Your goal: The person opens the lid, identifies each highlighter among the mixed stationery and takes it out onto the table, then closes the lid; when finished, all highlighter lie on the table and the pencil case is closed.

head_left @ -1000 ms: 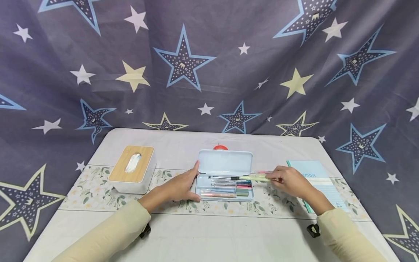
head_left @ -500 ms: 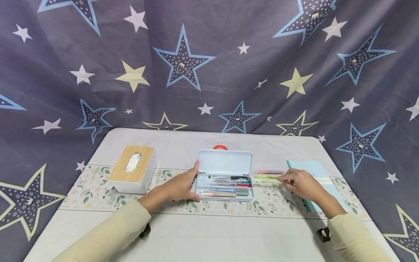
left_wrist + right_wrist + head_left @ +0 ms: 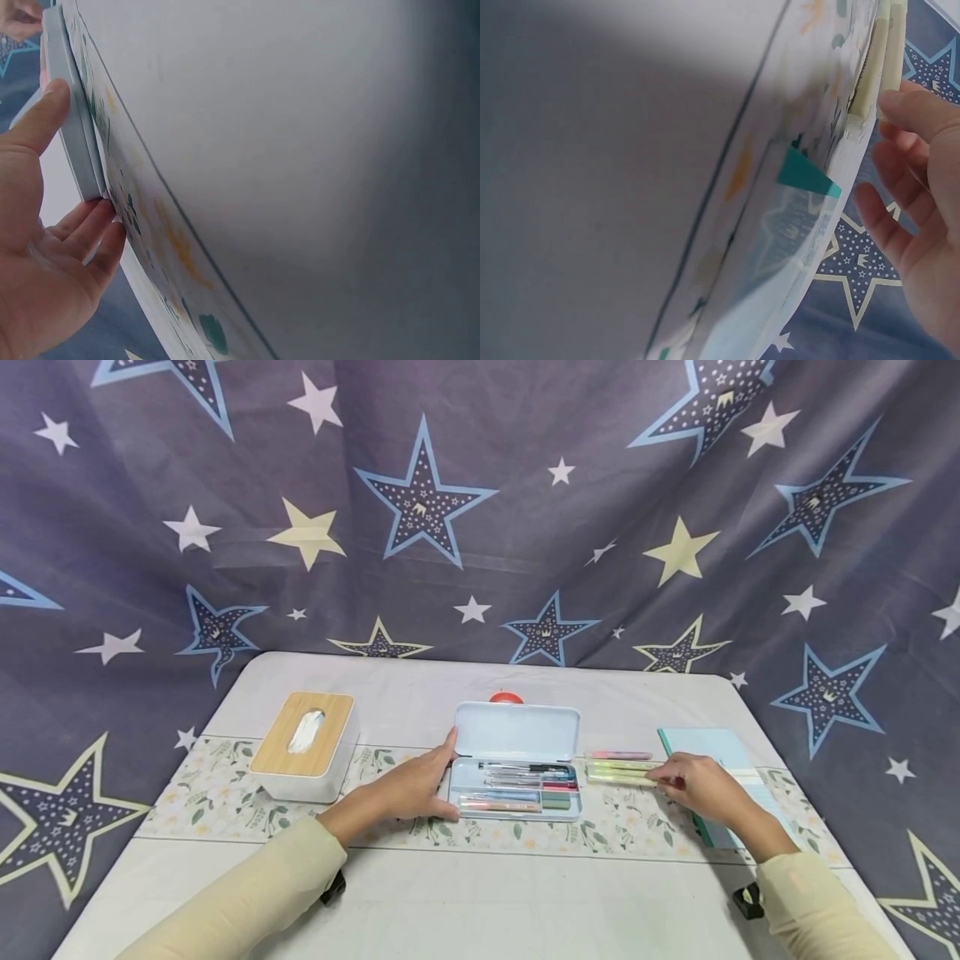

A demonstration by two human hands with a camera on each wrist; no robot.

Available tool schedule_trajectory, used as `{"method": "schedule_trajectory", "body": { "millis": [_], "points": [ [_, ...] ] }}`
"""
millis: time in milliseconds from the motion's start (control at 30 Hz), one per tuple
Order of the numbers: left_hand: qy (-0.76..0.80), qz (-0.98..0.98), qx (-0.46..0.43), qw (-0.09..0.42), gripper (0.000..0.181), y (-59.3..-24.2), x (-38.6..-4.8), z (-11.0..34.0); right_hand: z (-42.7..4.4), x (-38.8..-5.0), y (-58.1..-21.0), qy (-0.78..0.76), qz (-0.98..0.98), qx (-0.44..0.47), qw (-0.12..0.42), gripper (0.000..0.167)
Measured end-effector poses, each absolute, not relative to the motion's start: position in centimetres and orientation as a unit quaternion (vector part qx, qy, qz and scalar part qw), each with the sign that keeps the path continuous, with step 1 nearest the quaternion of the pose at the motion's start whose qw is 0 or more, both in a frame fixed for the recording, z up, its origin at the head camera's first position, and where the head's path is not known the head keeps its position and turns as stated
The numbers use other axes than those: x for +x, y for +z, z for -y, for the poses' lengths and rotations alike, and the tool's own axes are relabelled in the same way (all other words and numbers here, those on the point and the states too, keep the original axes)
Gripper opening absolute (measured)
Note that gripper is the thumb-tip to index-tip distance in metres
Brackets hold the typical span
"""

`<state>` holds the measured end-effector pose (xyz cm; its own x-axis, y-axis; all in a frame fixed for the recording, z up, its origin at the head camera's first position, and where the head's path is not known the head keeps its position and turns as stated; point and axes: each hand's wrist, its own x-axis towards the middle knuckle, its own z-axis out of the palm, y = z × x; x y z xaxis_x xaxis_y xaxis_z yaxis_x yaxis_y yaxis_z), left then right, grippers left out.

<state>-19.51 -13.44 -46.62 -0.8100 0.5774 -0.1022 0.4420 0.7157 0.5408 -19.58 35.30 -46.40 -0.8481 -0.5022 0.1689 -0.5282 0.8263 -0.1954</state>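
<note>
In the head view, a light blue pencil case (image 3: 517, 731) lies with its lid raised and several pens (image 3: 525, 774) inside. My left hand (image 3: 415, 785) holds its left end, the thumb at the front corner and a finger up by the lid. The left wrist view shows that thumb (image 3: 46, 112) against the case's side. Right of the case, my right hand (image 3: 696, 787) pinches the end of a pale yellow pen (image 3: 890, 56) between thumb and forefinger. Beside it lies another pale yellow pen (image 3: 870, 75); a pink pen (image 3: 618, 755) is just behind them.
A white tissue box (image 3: 303, 747) with a wooden top stands at the left. A light blue notebook (image 3: 723, 743) lies at the right, partly under my right arm. A red object (image 3: 506, 697) shows behind the raised lid. A starry curtain (image 3: 480, 527) hangs behind the table.
My right hand has moved right, away from the pencil case, bringing the pale yellow pen down beside the other pens on the table. My left hand has stayed on the case.
</note>
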Motion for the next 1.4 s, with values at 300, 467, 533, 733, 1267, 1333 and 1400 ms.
{"method": "schedule_trajectory", "body": {
  "millis": [300,467,533,733,1267,1333,1400],
  "points": [
    [0.250,-0.917,0.281,0.134,0.134,-46.7,-19.6,13.5,-35.2,-20.1,-46.9,0.096,0.953,0.279,0.073,0.020],
    [0.250,-0.916,0.284,0.132,0.134,-46.7,-19.6,13.5,-35.1,-20.2,-47.0,0.083,0.958,0.265,0.072,0.018],
    [0.250,-0.916,0.283,0.132,0.134,-46.6,-19.6,13.5,-35.0,-20.2,-47.0,0.082,0.961,0.256,0.067,0.017],
    [0.252,-0.917,0.278,0.137,0.135,-46.7,-19.6,13.4,-34.8,-20.2,-46.7,0.084,0.965,0.241,0.060,0.015],
    [0.252,-0.917,0.276,0.138,0.135,-46.6,-19.6,13.5,-30.6,-19.6,-45.2,0.113,0.942,0.301,0.094,0.015],
    [0.249,-0.919,0.274,0.137,0.135,-46.7,-19.6,13.5,-29.8,-19.5,-45.1,0.115,0.936,0.316,0.101,0.015],
    [0.247,-0.919,0.274,0.135,0.135,-46.7,-19.7,13.4,-29.2,-19.5,-45.0,0.120,0.930,0.329,0.108,0.016]
  ]
}}
